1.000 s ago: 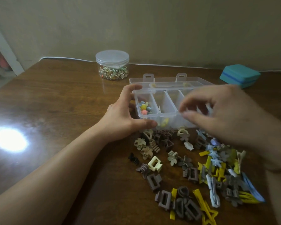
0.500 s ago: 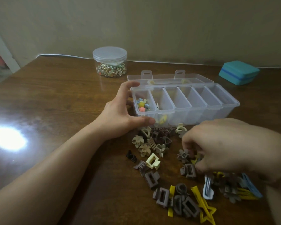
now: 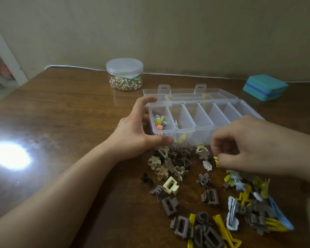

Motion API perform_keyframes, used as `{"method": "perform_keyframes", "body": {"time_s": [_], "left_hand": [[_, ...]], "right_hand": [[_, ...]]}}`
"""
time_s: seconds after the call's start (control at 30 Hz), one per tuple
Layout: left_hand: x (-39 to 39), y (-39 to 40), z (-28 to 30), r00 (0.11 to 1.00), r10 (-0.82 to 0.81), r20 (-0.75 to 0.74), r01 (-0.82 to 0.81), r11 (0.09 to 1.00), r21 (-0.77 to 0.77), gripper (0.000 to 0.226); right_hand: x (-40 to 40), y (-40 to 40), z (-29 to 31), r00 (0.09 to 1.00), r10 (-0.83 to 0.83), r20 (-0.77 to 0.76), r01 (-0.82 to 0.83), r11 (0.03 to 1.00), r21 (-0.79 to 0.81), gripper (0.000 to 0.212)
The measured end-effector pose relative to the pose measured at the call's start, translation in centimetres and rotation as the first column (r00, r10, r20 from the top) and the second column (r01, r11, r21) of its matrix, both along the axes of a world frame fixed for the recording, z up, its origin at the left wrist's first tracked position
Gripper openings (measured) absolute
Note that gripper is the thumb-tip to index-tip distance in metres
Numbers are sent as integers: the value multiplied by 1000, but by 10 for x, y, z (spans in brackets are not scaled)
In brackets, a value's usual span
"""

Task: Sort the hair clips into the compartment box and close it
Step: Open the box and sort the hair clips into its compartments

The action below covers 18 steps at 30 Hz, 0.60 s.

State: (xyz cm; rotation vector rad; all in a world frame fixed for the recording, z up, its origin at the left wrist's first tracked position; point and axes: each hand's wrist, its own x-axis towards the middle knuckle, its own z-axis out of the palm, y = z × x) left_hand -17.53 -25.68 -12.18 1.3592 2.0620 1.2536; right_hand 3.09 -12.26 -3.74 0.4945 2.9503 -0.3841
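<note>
A dark brown wooden table (image 3: 64, 111) stands against a plain beige wall (image 3: 168, 33). A bright light reflection (image 3: 10, 155) shines on its surface. A white cable (image 3: 177, 74) runs along the far edge.

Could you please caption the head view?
Left hand steadies open compartment box; right hand pinches a yellow clip.

One head-worn camera looks forward and down, close over the wooden table (image 3: 64, 111) (wall fills the frame's top).
</note>
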Motion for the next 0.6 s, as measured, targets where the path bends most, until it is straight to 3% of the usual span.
{"method": "perform_keyframes", "body": {"time_s": [0.03, 0.1, 0.17, 0.2, 0.23, 0.37, 0.5, 0.6], "left_hand": [[-1, 0, 0, 1000, -2, 1, 2, 1000, 2, 100], [-1, 0, 0, 1000, -8, 1, 8, 1000, 2, 100], [-1, 0, 0, 1000, -9, 3, 9, 1000, 1, 99], [-1, 0, 0, 1000, -5, 5, 5, 1000, 3, 99], [-1, 0, 0, 1000, -1, 7, 1, 1000, 5, 99], [-2, 0, -1, 1000, -3, 10, 3, 1000, 6, 98], [-3, 1, -3, 1000, 2, 11, -2, 1000, 10, 98], [-4, 1, -3, 1000, 3, 19, -3, 1000, 6, 96]], "right_hand": [[1, 0, 2, 998, 7, -63, -13, 996, -85, 8], [-1, -1, 5, 939, -32, -344, -60, 965, -254, 9], [-7, -3, 1, 759, -135, -637, -81, 951, -298, 9], [-12, -4, -5, 694, -167, -700, -54, 958, -283, 7], [-18, -4, -12, 681, -162, -714, -15, 972, -235, 6], [-30, -2, -35, 804, -33, -593, 37, 999, -5, 10], [-21, -4, -21, 733, -3, -680, 21, 1000, 18, 11], [-10, -13, -4, 714, 112, -692, -70, 994, 88, 10]]}}
